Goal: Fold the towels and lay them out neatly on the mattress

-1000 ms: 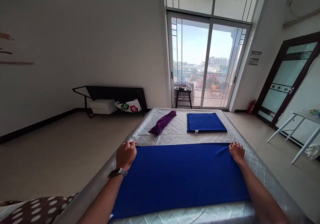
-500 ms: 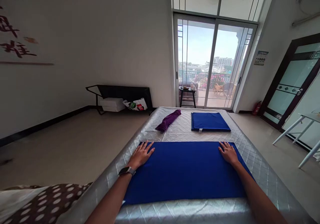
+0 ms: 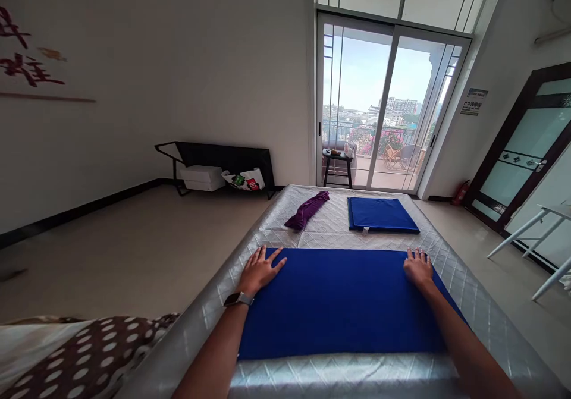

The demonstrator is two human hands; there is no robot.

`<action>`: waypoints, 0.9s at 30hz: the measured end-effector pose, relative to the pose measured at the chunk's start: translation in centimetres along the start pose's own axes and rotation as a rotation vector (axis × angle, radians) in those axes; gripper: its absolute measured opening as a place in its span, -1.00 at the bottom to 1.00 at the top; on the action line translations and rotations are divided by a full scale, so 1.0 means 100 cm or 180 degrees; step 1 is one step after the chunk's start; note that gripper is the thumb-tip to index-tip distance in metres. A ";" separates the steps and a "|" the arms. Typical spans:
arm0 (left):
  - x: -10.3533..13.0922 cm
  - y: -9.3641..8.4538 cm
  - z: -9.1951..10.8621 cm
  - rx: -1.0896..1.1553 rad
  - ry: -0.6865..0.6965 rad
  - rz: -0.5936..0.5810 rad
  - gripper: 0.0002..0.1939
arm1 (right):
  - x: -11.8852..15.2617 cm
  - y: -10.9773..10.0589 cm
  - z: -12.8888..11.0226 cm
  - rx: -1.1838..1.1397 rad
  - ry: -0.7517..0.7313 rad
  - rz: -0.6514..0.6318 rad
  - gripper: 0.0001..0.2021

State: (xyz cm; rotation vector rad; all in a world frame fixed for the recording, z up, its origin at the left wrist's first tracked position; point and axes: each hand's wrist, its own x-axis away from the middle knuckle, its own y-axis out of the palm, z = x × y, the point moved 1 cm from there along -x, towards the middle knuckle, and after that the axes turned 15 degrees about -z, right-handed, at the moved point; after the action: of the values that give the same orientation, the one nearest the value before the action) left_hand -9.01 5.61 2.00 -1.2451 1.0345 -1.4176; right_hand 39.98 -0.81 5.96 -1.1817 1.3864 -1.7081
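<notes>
Blue cloth [image 3: 343, 304], in your head view, lies spread across the silvery mattress [image 3: 339, 376]. Your left hand [image 3: 259, 271] and right hand [image 3: 418, 269] rest near its far corners, fingers extended, gripping nothing, seemingly pressing it flat. Purple cloth [image 3: 307, 211] and folded blue fabric [image 3: 382, 213] lie beyond.

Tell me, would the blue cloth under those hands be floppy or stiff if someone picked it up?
The blue cloth would probably flop, since it looks thin and lies flat on the mattress. It is likely light for its size, showing little thickness at its near edge. Spread out like that, it seems unlikely to roll.
</notes>
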 end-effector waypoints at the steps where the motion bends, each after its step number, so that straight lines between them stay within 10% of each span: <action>1: -0.001 0.001 0.000 -0.0005 0.0009 0.0017 -0.28 | 0.006 -0.002 -0.019 0.0018 -0.0145 0.0141 -0.42; 8: -0.001 0.002 0.000 0.0043 0.0012 0.0103 -0.30 | 0.063 0.011 -0.184 -0.0259 -0.2124 -0.0026 -0.42; 12: -0.002 0.002 -0.001 0.0101 0.0055 0.0086 -0.31 | 0.066 0.025 -0.207 -0.0314 -0.2367 -0.0410 -0.38; 27: -0.009 0.006 -0.007 0.0052 -0.0009 0.0078 -0.32 | -0.016 0.020 0.062 -0.0216 -0.0320 -0.0196 -0.37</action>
State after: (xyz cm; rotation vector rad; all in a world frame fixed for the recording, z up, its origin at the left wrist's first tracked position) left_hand -9.59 6.37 1.18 -1.2184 1.0311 -1.4026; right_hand 46.15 -2.32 3.91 -1.3420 1.3693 -1.6313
